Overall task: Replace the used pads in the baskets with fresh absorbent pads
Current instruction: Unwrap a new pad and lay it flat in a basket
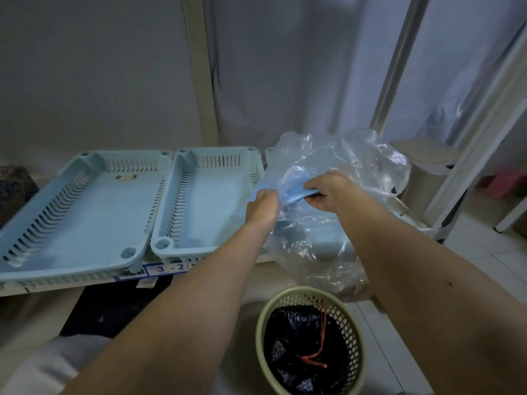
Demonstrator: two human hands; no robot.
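Head view, looking forward and down. At centre right, left hand (261, 208) and right hand (325, 192) both closed on a folded pale-blue absorbent pad (288, 191), left pinching its near end, right curled over the far end with fingers tucked beneath; held between the two, probably to draw it clear of the crumpled clear plastic bag (336, 195) that surrounds it and spills toward lower centre. Darker blue showing through the bag lower down, likely more pads, though too blurred to say. Just left of the hands, middle basket (168, 220), pale blue with slotted walls, floor bare, lying open-side up on the bench (42, 286), apparently ready for the pad. Further left, left basket (25, 246), same make, tilted with its near corner overhanging the bench edge, floor bare but for a small mark near its far end. A third basket possibly behind the bag, only a rim corner visible. On the bench front, a label (171, 268) reading 3 - 2. At lower right, on the tiled floor, a round mesh waste basket (263, 317) lined with a black bag, set directly under the work, handy for discards.
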